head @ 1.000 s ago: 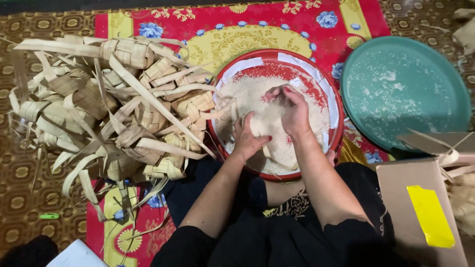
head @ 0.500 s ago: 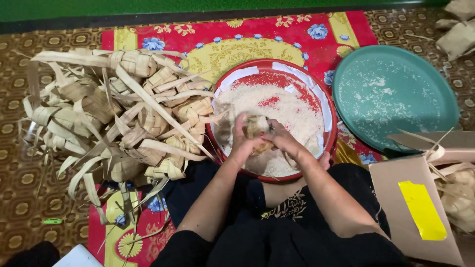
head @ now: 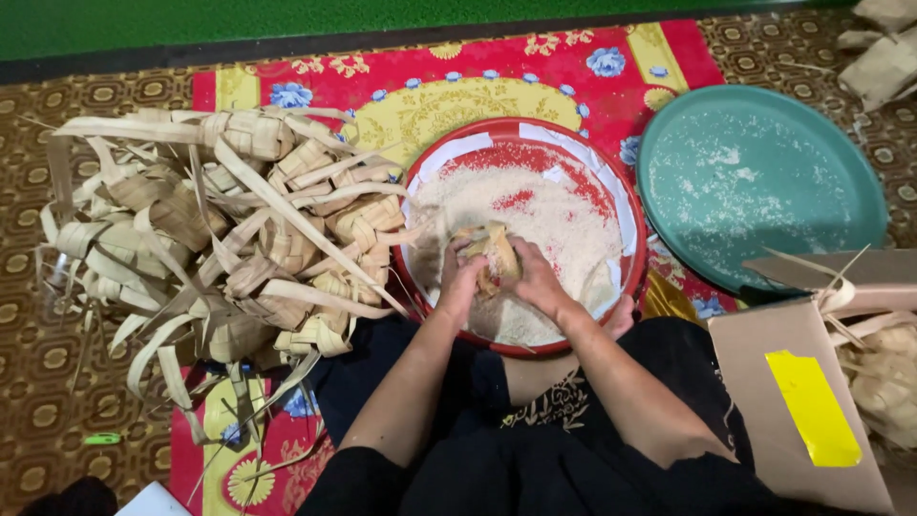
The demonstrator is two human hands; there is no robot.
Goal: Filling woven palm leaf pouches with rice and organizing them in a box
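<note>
While both hands (head: 499,279) cup woven pouch (head: 493,250), contents hidden, rice basin (head: 626,225) beneath

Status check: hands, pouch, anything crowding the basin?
Left hand and right hand both closed on one woven palm-leaf pouch. Held over rice in red round basin. Pile of empty woven pouches touches basin's left rim; hands unobstructed.

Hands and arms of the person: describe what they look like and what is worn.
Both forearms are bare to past the elbow. The left hand and right hand wear no gloves; no rings or watch show. Black sleeves begin at the upper arms, matching black clothing with pale patterning.
</note>
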